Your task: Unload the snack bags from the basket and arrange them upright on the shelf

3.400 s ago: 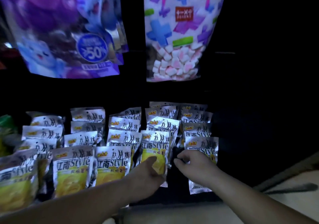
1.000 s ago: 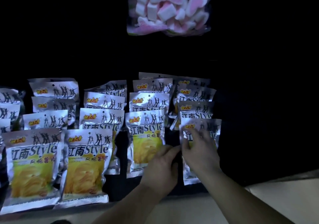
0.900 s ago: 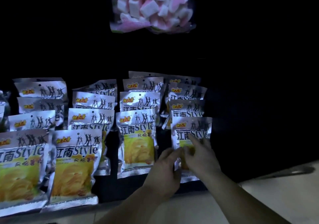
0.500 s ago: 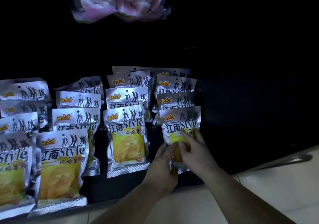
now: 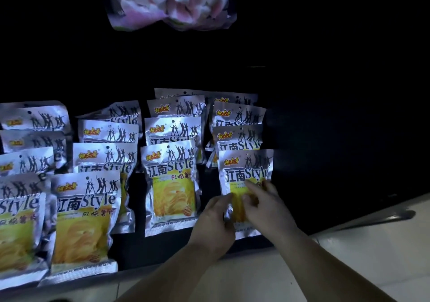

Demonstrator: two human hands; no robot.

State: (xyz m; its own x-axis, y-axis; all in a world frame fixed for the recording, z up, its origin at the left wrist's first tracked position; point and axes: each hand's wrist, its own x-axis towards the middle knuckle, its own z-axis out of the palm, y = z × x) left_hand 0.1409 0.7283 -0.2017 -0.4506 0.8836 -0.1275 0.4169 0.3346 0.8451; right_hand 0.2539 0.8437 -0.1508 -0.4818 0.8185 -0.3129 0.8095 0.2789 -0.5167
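Several silver-and-yellow snack bags stand upright in rows on a dark shelf (image 5: 162,253). The front bag of the rightmost row (image 5: 246,169) is between my hands. My left hand (image 5: 216,220) grips its lower left edge, thumb on the front. My right hand (image 5: 265,206) lies over its lower front, fingers bent on the yellow panel. To their left stands the neighbouring front bag (image 5: 171,185), apart from my hands. No basket is in view.
A clear bag of pink and white marshmallows (image 5: 171,1) hangs above the rows. Right of the last row the shelf is dark and bare. A pale floor (image 5: 360,250) runs along the shelf's front edge at lower right.
The view has swung back toward the left, so the rows sit further right in frame. Both hands stay on the front right bag, which now stands slightly more upright.
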